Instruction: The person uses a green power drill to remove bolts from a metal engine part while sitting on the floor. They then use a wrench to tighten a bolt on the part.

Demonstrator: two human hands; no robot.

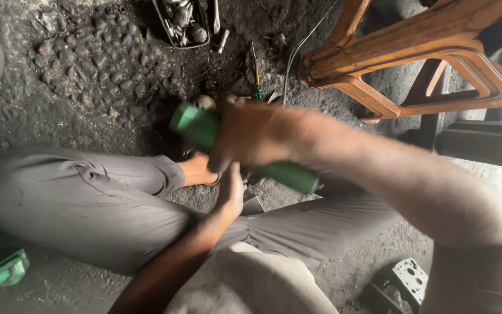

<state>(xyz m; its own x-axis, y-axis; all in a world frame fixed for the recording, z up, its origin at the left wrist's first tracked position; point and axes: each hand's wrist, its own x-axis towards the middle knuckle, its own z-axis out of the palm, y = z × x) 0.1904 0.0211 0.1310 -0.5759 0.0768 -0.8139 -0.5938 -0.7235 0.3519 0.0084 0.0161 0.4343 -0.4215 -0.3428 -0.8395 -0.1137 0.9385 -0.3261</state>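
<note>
green cylindrical tool [204, 127] | motion-blurred | tilted, left end higher | held above the lap

Loose grey-brown cloth trousers [88, 197], creased at the knees and dusty, are worn on both legs. A bare foot [196, 170] is seen beyond the trouser cuff. Both forearms are uncovered, with no sleeves, watch or rings visible on the left hand [230, 192] or the blurred right hand [251, 136]. A pale beige garment [245, 282] is seen at the waist.
</note>
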